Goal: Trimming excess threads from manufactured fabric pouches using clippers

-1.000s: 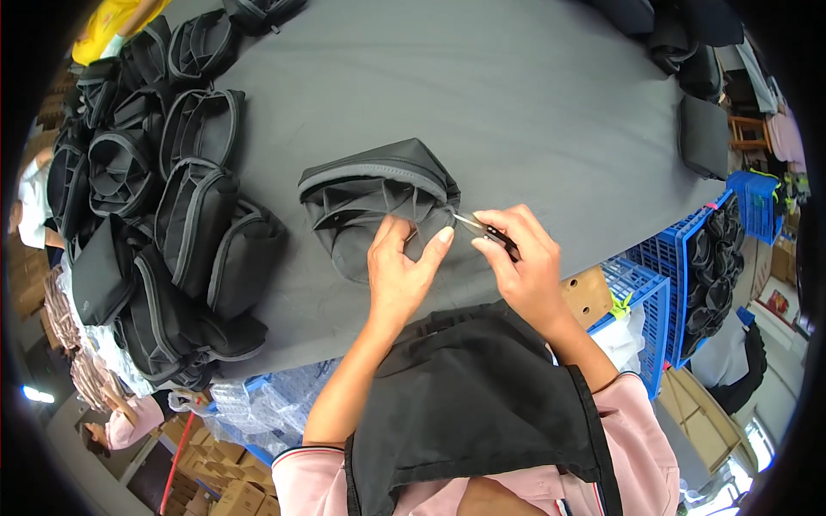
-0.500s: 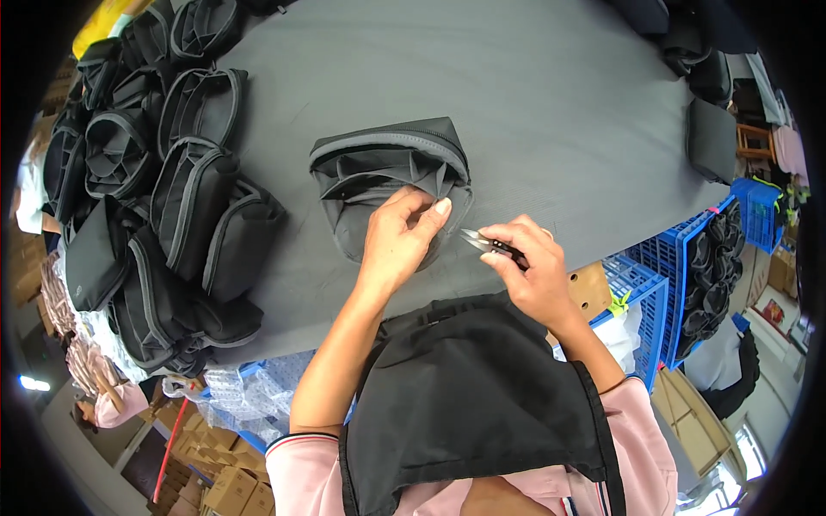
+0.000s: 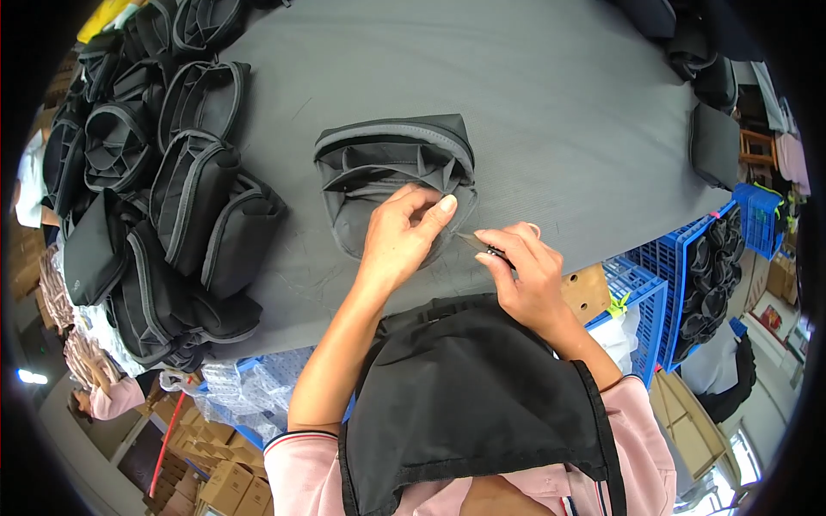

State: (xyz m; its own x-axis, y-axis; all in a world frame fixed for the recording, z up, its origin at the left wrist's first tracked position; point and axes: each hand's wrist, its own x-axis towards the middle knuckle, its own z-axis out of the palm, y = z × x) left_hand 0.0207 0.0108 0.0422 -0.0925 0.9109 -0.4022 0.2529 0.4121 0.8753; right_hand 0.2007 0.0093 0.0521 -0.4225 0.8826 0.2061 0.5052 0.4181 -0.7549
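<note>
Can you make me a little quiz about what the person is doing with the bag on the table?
1. True or false: the left hand rests on the open grey pouch.
2. What does the right hand hold? A) a small dark snipping tool B) a cup C) a brush
3. Fill in: the pile of finished dark pouches lies on the table's ______ side.

Key: 1 true. 2 A, the small tool is pinched in its fingers, pointing at the pouch's near edge. 3 left; it sits on the grey table.
</note>
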